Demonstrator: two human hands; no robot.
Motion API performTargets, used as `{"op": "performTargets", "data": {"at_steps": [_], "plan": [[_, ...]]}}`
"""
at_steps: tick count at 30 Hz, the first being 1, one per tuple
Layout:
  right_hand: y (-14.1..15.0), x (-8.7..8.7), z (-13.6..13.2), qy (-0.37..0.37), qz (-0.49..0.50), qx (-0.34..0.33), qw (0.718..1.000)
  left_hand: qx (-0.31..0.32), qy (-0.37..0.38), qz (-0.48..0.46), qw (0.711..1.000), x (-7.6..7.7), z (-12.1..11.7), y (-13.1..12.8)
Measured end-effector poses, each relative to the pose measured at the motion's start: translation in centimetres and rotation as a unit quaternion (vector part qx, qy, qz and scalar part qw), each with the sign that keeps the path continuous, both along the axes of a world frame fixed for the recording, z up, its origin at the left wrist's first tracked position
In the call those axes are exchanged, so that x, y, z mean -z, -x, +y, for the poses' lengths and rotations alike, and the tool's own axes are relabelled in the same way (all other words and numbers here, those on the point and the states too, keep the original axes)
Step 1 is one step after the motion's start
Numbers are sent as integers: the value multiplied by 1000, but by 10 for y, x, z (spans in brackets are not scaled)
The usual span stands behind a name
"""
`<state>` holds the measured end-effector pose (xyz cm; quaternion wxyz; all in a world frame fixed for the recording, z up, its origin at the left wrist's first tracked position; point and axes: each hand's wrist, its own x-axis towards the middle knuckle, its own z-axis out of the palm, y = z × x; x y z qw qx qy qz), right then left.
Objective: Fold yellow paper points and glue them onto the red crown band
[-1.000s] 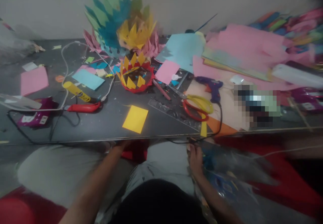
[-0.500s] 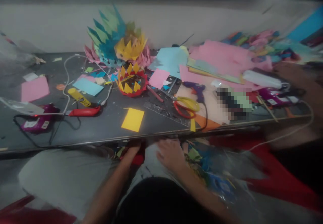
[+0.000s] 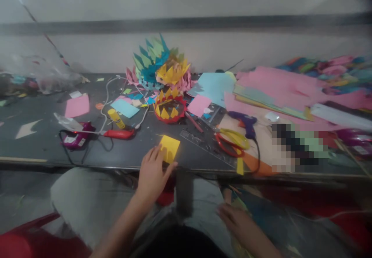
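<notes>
My left hand (image 3: 152,170) reaches over the table's front edge with its fingers spread. Its fingertips lie at the left side of a small yellow paper piece (image 3: 171,146); whether they touch it I cannot tell. Below the table edge, my right hand (image 3: 236,219) is beside my right leg, its fingers stretched out, somewhat blurred, and nothing shows in it. Beyond the yellow paper stands a red paper crown (image 3: 171,119) with yellow points. A clear ruler (image 3: 200,145) and scissors (image 3: 232,141) with red and yellow handles lie to the right.
Left on the table (image 3: 116,153) are a yellow glue stick (image 3: 116,119), a red-handled corded tool (image 3: 119,134) and a purple power strip (image 3: 78,137). Farther right lies a purple glue gun (image 3: 245,123). Pink sheets (image 3: 281,81) and stacked paper crowns (image 3: 154,62) stand behind.
My left hand has risen from under the table edge to the yellow paper. My right hand has moved back from the edge towards my body. The view has tilted up.
</notes>
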<state>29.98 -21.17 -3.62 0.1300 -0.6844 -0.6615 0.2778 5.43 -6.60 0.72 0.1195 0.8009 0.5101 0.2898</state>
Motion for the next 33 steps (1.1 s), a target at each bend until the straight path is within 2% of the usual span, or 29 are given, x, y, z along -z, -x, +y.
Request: {"op": "performTargets", "data": {"at_steps": [2, 5, 7, 9, 15, 20, 24, 27, 30, 33], "plan": [[19, -21, 38, -47, 33, -48, 997, 19, 16, 39, 999, 8, 8, -8], [34, -45, 95, -194, 45, -64, 978, 66, 25, 36, 997, 16, 13, -16], [31, -49, 124, -238, 6, -69, 969, 91, 33, 28, 995, 17, 18, -18], [22, -45, 144, -258, -36, -55, 964, 116, 48, 26, 992, 15, 24, -20], [4, -25, 165, -286, -116, -23, 951, 171, 58, -4, 984, 9, 55, -30], [4, -33, 172, -270, -98, 10, 958, 168, 51, -40, 984, 10, 73, -35], [4, -49, 173, -225, 7, 38, 974, 165, 20, -45, 985, 7, 76, -32], [7, -56, 174, -156, 161, 89, 971, 177, -42, -71, 981, 1, 74, -29], [13, -57, 177, -72, 339, 121, 930, 222, -84, -90, 967, -4, 68, -27], [16, -54, 182, -31, 452, 143, 880, 249, -58, -126, 959, -5, 59, -25]]}}
